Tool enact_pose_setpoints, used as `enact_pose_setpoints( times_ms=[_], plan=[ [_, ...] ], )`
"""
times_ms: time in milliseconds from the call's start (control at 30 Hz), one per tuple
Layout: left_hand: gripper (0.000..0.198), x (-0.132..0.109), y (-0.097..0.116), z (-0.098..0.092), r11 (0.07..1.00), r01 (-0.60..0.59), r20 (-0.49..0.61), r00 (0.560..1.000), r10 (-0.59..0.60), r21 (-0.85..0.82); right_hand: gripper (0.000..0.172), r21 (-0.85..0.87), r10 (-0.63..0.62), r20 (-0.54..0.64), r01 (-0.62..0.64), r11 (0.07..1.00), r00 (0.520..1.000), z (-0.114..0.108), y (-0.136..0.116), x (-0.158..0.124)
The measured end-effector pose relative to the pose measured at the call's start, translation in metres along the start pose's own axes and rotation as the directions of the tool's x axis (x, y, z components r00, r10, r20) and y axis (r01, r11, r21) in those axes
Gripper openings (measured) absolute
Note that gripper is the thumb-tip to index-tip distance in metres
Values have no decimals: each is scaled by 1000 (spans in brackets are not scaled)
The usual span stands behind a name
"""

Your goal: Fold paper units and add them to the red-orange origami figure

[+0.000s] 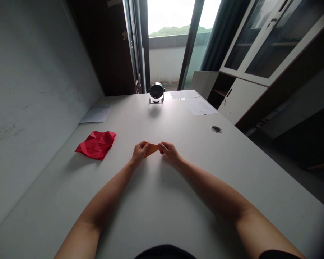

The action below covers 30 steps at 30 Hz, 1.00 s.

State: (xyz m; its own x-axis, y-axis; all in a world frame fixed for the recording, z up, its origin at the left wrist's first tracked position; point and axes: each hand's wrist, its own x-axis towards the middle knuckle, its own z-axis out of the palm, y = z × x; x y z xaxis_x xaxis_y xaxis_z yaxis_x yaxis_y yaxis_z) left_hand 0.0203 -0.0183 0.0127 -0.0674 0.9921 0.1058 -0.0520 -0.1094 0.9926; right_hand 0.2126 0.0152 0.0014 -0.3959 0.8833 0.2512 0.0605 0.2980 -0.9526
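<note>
Left hand (139,151) and right hand (169,151) at mid worktop (183,208). Each grip pinched shut on one end of small folded orange paper (152,149). Creased red paper (96,144) lies left. Best guess: align edges, press crease flat on worktop.

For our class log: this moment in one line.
left hand and right hand: pinching orange paper | nearby: red paper | surface: white table

Orange folded paper (152,149) at frame centre; red creased paper (96,144) at left, faceted with triangles; white bench (156,201); silver-black clock (156,92).
</note>
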Motion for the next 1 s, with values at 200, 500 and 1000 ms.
enact_pose_setpoints(
  times_ms=[200, 500, 1000],
  plan=[
    [46, 0, 2, 0, 998, 2, -19, 1000, -3, -56, 47, 13, 1, -3, -1, 1000, 1000, -1, -2, -1],
    [51, 1, -2, -1, 997, 45, -55, 997, -48, -65, 44, 12, 0, -13, 0, 1000, 1000, 0, 4, 0],
    [41, 5, -7, -3, 970, 75, -47, 995, -88, -231, 42, 217, -26, 28, 20, 976, 999, -1, -9, -1]
  ],
)
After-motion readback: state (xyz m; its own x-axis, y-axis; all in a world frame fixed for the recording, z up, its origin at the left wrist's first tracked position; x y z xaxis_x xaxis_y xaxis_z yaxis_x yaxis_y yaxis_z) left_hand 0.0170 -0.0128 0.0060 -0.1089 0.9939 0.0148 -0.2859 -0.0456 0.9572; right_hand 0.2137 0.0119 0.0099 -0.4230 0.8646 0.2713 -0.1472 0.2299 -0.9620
